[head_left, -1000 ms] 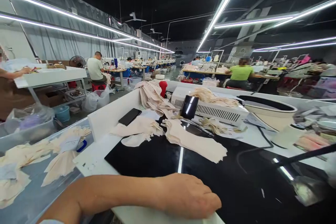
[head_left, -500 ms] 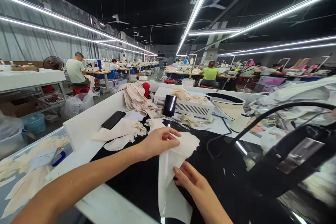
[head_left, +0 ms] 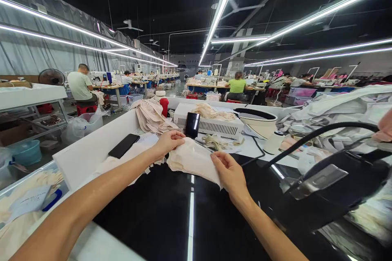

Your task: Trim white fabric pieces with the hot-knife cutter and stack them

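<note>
Cream fabric piece (head_left: 192, 159) is lying on the black worktop (head_left: 159, 216); left hand (head_left: 168, 142) and right hand (head_left: 230, 174) are pinching its opposite ends.

I count two hands on the desk (head_left: 171, 220): left hand (head_left: 168, 142) and right hand (head_left: 229, 174), both gripping one cream fabric piece (head_left: 192, 160). One black phone (head_left: 123, 145) lies near the left edge. One white vented machine (head_left: 211, 124) stands along the far edge, one black cylinder (head_left: 192, 124) before it. One red bottle (head_left: 164, 107) stands at the far left corner.
</note>
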### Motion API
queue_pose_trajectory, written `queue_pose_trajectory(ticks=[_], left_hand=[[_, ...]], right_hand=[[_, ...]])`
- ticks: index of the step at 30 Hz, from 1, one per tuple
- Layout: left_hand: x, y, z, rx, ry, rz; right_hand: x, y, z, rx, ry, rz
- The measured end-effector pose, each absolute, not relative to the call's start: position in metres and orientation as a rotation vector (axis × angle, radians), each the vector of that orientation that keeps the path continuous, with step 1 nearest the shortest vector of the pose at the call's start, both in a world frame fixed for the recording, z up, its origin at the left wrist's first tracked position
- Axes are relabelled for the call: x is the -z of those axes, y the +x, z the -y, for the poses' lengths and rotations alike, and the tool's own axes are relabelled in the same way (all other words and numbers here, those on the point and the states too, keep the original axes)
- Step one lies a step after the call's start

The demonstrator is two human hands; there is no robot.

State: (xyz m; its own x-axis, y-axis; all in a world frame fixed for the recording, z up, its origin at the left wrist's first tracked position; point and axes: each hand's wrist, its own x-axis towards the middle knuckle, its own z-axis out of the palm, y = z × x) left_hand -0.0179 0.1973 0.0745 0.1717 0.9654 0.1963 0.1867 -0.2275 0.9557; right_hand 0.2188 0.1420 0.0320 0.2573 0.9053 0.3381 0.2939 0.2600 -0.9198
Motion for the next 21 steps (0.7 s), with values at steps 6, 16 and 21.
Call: queue_pose_trajectory(ticks=[6,16,21], left_hand=[[-0.058,-0.020,-0.211,-1.081,1.785,-1.356],[-0.041,-0.023,-0.199,-0.983,1.984,-1.493],[-0.041,-0.022,-0.191,-0.968,2.027,-1.513]], right_hand=[[-0.025,0.236,-0.169,-0.513,-1.414,1.375],[-0.011,0.245,-0.182,-0.310,-1.586,1.610],[-0.005,0.248,-0.184,-0.159,-1.628,1.728]])
